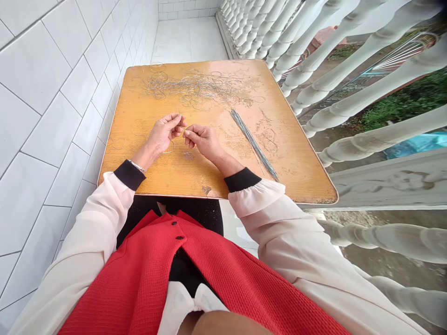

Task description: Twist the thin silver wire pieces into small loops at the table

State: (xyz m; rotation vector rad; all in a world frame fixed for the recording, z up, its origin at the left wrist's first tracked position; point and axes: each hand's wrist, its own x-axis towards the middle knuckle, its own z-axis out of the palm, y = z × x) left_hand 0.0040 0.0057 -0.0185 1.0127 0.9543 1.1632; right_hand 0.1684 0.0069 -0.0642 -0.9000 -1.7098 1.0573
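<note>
Over the middle of the wooden table, my left hand and my right hand meet almost fingertip to fingertip, both closed in a pinch. Between them runs a thin wire, hard to make out at this size. A curved piece of wire shows just below the left fingers. To the right of my right hand lies a bundle of straight grey wires, slanting toward the table's near edge. Beyond both hands spreads a loose heap of curled, tangled wires.
The table has a worn, stained top. A white tiled wall stands close on the left, and a white balustrade runs along the right. A few stray wire loops lie right of the bundle.
</note>
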